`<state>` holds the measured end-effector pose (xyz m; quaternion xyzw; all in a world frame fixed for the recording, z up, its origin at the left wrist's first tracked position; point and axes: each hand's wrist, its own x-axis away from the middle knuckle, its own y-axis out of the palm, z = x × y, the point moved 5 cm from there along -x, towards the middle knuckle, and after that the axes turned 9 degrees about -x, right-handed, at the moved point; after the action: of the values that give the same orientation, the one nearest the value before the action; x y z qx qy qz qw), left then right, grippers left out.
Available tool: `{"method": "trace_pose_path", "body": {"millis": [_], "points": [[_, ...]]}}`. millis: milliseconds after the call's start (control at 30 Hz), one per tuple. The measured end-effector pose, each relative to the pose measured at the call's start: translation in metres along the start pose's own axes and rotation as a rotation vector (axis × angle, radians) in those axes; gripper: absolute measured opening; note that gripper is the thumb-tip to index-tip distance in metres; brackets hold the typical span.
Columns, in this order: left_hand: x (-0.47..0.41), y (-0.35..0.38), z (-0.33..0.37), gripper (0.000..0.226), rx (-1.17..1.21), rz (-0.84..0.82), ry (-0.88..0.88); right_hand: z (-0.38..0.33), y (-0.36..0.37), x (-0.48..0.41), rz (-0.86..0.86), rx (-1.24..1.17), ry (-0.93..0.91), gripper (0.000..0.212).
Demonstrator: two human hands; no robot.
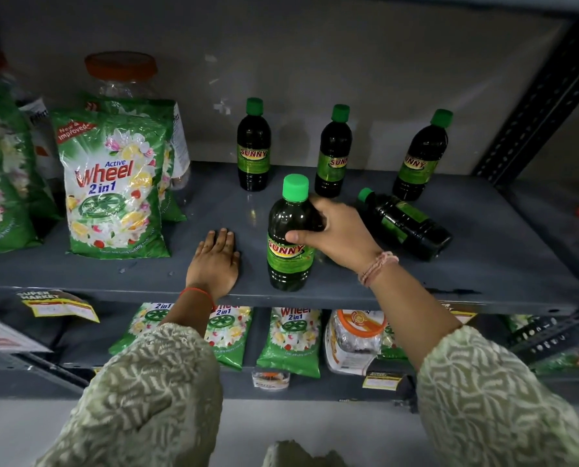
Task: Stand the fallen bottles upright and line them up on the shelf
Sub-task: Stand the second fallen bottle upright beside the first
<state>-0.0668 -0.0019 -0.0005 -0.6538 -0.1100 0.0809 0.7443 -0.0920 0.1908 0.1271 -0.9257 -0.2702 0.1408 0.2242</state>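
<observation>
Right hand (340,235) fingers wrapped round upright dark-liquid bottle (290,244), left hand (214,262) flat, empty

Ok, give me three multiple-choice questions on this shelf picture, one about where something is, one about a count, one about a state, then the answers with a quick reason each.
1. Where does the fallen bottle lie?
A. Right of the held bottle
B. Left of the detergent bag
C. On the lower shelf

2. How many green-capped bottles stand upright on the upper shelf?
A. Two
B. Four
C. Six

3. What is the left hand doing?
A. Gripping a bottle cap
B. Resting flat on the shelf
C. Lifting a detergent bag

Answers:
1. A: it lies on its side just beyond the right hand, which grips the held bottle.
2. B: three at the back plus the held one at the front.
3. B: palm down on bare shelf, beside the detergent bag, holding nothing.
</observation>
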Motion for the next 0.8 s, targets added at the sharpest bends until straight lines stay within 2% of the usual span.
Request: {"method": "trace_pose_path", "body": {"millis": [67,133,233,367,467,567,667,733,800], "points": [[-0.001,-0.001,-0.001,0.053,0.009,-0.01,-0.006,0.011,-0.007,-0.001,-0.022,-0.104,0.094,0.085],[-0.004,-0.001,0.001,0.053,0.024,-0.017,-0.004,0.022,-0.028,-0.007,0.067,-0.169,0.158,0.09],[-0.006,-0.001,0.013,0.053,0.022,-0.014,0.018,0.042,-0.057,-0.031,0.187,0.006,0.199,0.065],[-0.006,0.002,0.015,0.053,0.001,0.027,0.008,0.085,-0.039,-0.062,0.032,0.21,0.458,0.049],[-0.007,0.003,0.013,0.053,-0.009,0.028,0.01,0.103,-0.025,-0.073,-0.016,0.362,0.491,0.041],[-0.009,0.003,0.014,0.053,-0.001,0.028,0.008,0.106,-0.027,-0.078,0.11,0.267,0.446,0.058],[-0.009,0.003,0.013,0.052,0.002,0.034,0.004,0.095,-0.04,-0.073,0.345,0.135,0.327,0.069],[-0.009,0.003,0.014,0.052,0.002,0.036,0.004,0.083,-0.052,-0.066,0.53,0.037,0.228,0.072],[-0.009,0.002,0.014,0.052,0.003,0.036,0.006,0.08,-0.057,-0.058,0.626,-0.031,0.172,0.071]]}}
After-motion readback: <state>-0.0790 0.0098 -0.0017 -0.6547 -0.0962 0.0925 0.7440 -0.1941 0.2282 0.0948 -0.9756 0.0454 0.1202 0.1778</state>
